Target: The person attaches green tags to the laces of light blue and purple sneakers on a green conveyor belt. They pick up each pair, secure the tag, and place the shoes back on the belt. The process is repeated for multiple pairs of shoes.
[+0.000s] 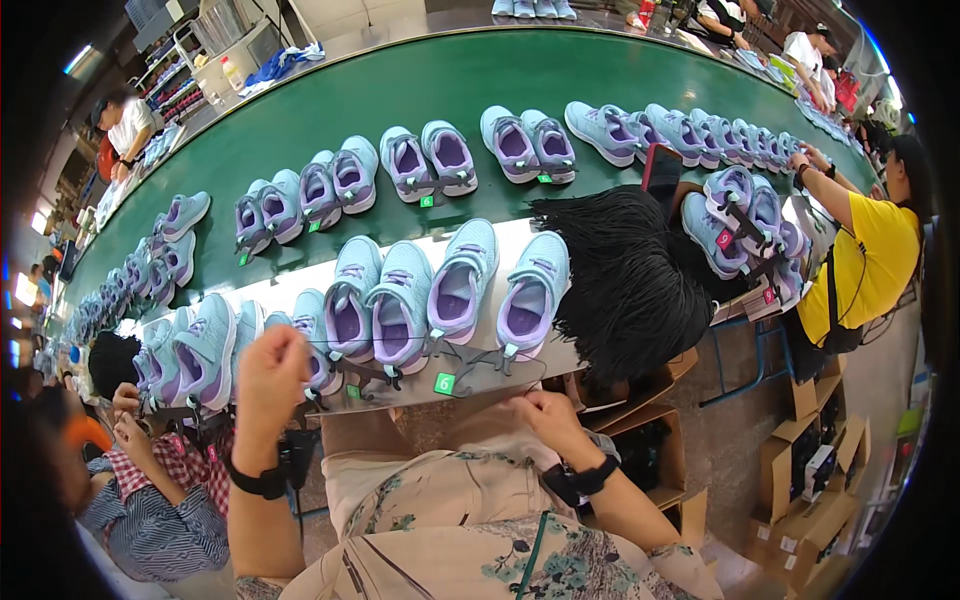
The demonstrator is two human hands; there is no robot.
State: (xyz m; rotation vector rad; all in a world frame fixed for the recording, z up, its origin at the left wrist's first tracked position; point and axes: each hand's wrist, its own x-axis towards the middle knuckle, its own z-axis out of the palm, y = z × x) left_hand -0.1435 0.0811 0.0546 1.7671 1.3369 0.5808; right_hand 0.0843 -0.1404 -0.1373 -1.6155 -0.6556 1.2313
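Near the front edge of a grey table (410, 398), directly before the wearer: four light-blue shoes with purple lining, side by side, soles down. Toes away from the wearer, heels and openings toward the near edge; long axes running mostly straight outward, with a slight lean to the right at the toe ends, clearest in the third shoe (466, 260) and the rightmost shoe (541, 272). Left hand (275, 365) raised over the row's left part, curled into a loose fist and somewhat blurred, in front of a partly hidden shoe (313, 325), also toe outward; cannot tell if gripping anything. Right hand (548, 418) lower, just off the table's near edge, below the rightmost shoe, thumb and forefinger close together over bent fingers; cannot tell if pinching anything. Below the heel of the third shoe, at the table edge, a green tag (445, 383). Just right of the rightmost shoe, a thick bundle of black strands (625, 300). Beyond, on a green surface (380, 100), another long row of similar shoes, mostly in pairs, those opposite the wearer likewise toe outward.
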